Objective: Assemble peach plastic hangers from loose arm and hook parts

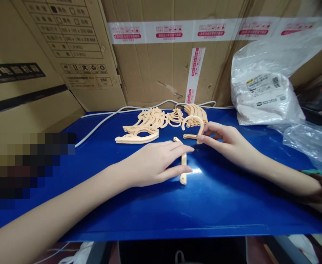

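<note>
My right hand (pixel 227 141) pinches the lower end of a beige plastic hanger hook (pixel 200 123), which stands upright with its curve to the left. A short curved hanger arm (pixel 190 136) lies just left of that lower end; whether the two are joined I cannot tell. My left hand (pixel 161 161) reaches over another beige hanger arm (pixel 183 160) on the blue table. Its thumb and fingers are stretched out and apart, crossing above this piece. Both ends of the arm show, with small holes in them.
Behind my hands lie a pile of hooks (pixel 152 117), stacked hanger arms (pixel 196 113) and folded hangers (pixel 137 135) on the blue table (pixel 149 212). A white cable (pixel 100 126) runs along the back. Cardboard boxes (pixel 149 69) stand behind; a plastic bag (pixel 265 88) sits at right.
</note>
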The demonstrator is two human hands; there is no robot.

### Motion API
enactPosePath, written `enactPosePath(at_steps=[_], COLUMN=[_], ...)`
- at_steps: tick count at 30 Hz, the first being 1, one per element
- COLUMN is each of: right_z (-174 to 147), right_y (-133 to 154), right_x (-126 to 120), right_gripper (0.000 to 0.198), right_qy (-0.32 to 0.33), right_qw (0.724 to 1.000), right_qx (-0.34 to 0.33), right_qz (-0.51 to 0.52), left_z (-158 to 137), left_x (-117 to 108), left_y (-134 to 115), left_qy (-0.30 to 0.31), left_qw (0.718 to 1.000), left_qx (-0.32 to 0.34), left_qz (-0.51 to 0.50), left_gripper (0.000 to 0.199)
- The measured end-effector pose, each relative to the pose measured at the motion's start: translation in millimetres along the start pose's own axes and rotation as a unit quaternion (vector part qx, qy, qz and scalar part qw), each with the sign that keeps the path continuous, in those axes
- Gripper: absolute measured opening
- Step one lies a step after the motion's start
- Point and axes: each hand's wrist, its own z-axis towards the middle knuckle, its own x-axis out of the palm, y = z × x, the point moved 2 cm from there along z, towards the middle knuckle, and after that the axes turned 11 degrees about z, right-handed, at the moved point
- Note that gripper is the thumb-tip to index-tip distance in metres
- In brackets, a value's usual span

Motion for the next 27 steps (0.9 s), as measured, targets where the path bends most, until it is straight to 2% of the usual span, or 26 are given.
enactPosePath(at_steps=[3, 6, 9, 12, 17, 22, 27], right_z=[0, -2, -3, -3, -1, -1, -1], right_y=[1, 8, 13, 12, 3, -1, -6], right_x=[0, 5, 10, 15, 16, 15, 14], right_gripper=[0.023, 0.023, 0.021, 0.019, 0.021, 0.021, 0.018], right_qy=[0.007, 0.027, 0.061, 0.076, 0.068, 0.056, 0.047], right_qw=[1.000, 0.996, 0.979, 0.963, 0.945, 0.929, 0.924], right_qx=[0.002, 0.034, 0.088, 0.126, 0.178, 0.189, 0.207], right_qz=[0.022, 0.081, 0.175, 0.225, 0.266, 0.313, 0.319], left_z=[-2, -3, -2, -1, -1, -1, -1], left_x=[-4, -3, 0, 5, 9, 11, 12], left_y=[1, 2, 2, 2, 6, 8, 9], left_qy=[-0.028, -0.066, -0.094, -0.100, -0.100, -0.080, -0.060], left_qw=[0.999, 0.997, 0.993, 0.990, 0.985, 0.984, 0.986], left_qx=[0.014, 0.011, -0.006, -0.047, -0.125, -0.146, -0.149], left_qz=[0.025, 0.048, 0.072, 0.085, 0.071, 0.063, 0.049], left_gripper=[0.036, 0.024, 0.020, 0.019, 0.029, 0.045, 0.047])
